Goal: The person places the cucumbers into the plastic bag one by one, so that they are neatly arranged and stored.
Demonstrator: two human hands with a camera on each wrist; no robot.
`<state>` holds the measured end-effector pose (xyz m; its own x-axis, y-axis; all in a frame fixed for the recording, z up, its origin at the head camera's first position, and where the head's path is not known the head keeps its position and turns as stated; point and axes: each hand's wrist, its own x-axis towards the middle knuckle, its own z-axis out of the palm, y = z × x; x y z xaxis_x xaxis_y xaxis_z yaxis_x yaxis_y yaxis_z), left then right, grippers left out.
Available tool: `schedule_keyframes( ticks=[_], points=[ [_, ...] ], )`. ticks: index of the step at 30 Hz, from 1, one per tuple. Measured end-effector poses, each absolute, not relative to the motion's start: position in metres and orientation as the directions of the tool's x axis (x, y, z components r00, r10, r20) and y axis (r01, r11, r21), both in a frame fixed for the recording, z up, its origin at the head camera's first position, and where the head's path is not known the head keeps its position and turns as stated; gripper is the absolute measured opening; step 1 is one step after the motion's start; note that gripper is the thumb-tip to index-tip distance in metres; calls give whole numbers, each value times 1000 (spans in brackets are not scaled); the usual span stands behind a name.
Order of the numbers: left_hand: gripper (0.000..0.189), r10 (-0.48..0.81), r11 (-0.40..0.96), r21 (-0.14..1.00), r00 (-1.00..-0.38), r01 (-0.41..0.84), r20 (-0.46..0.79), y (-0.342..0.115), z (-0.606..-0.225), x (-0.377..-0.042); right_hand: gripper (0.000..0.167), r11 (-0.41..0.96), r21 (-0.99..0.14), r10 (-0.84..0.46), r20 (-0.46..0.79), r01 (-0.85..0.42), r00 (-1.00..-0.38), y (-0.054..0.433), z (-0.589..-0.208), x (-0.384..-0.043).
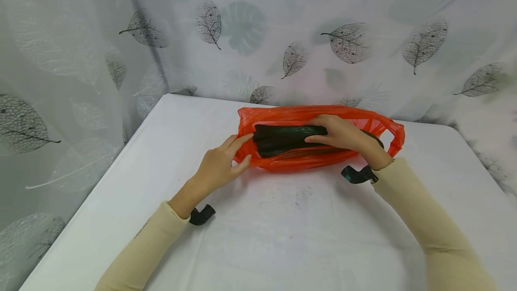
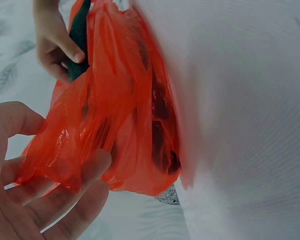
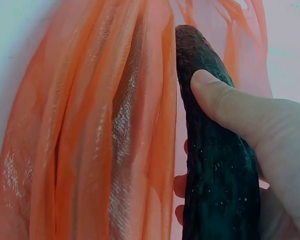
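Observation:
A red plastic bag (image 1: 258, 115) lies sideways on the table, its mouth open along the top. Dark green cucumbers (image 1: 274, 145) show inside it, lying lengthwise; how many is unclear. My right hand (image 1: 339, 133) reaches into the bag and grips a cucumber (image 3: 217, 170), thumb along one side and fingertips showing on the other. At the bag's left end is my left hand (image 1: 220, 160), thumb and fingers spread apart, touching the edge of the red film. In the left wrist view its fingers (image 2: 92, 205) are loosely bent around the bag's corner.
The table (image 1: 274, 237) has a white cover. Behind it and along the left hangs a pale curtain (image 1: 242, 71) with a leaf print. A loop handle (image 1: 397, 138) of the bag sticks out at its right end. Dark wrist-worn devices (image 1: 202, 214) sit below both hands.

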<state>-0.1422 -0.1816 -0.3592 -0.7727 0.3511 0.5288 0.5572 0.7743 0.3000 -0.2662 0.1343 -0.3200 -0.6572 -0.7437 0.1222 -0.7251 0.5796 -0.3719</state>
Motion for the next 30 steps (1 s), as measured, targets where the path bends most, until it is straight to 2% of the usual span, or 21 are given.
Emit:
schedule_keyframes(
  ticks=[8,20,30],
  points=[
    [49,355,771,287,-758,569,547,-183,-360,-142,40,571,-376,-762,88,-730,-641,124,-322,-271],
    [50,353,770,298,-767,564,536,-184,-359,-143,40,530,-348,-801,95,-773,-592,115,-321,-289],
    [50,351,767,311,-773,561,528,-183,-359,-143,38,545,-331,-804,54,-770,-592,112,-331,-303]
  ],
)
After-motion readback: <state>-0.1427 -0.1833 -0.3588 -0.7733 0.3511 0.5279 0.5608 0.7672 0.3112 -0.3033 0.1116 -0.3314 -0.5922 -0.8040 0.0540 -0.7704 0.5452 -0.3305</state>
